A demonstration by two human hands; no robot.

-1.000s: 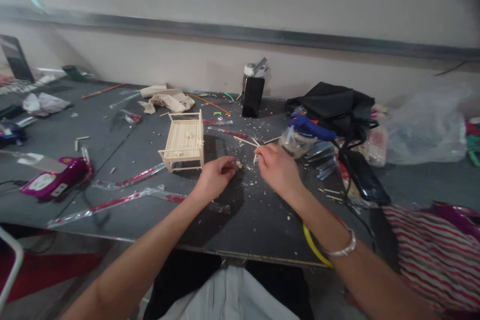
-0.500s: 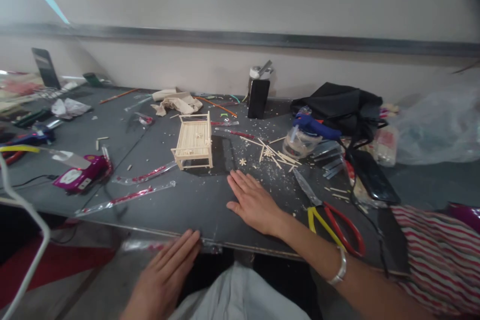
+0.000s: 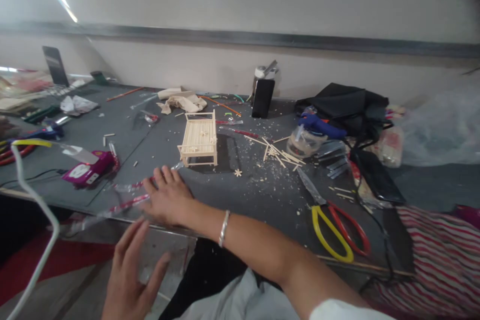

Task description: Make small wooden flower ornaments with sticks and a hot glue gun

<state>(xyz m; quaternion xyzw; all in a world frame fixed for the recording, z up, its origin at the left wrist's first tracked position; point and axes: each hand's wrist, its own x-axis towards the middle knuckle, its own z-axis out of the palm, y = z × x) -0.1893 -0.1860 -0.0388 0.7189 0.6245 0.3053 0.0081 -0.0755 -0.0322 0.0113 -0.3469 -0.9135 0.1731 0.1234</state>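
Note:
My right hand [image 3: 170, 199], with a silver bracelet at the wrist, lies palm down on the grey table [image 3: 225, 200], fingers apart over the clear plastic strips with red bits [image 3: 129, 203]. Below the table's front edge, my left hand [image 3: 131, 270] is raised with its fingers spread and nothing in it. Just beyond my right hand stands a small wooden stick-built model [image 3: 198, 137], with small flower shapes on its slats. A star-shaped wooden piece [image 3: 238, 173] sits to the model's right, near a pile of thin sticks [image 3: 281, 154].
Scissors with yellow and red handles [image 3: 330, 225] lie at the right. Behind them are a blue glue gun [image 3: 318, 126], a jar [image 3: 300, 142] and a black bag [image 3: 345, 102]. An upright phone [image 3: 263, 98] stands at the back. A purple device [image 3: 88, 169] is at the left.
My right hand has swept left across the table, onto the plastic strips. My left hand has opened its fingers and shifted left and down. The star-shaped piece sits closer to the model.

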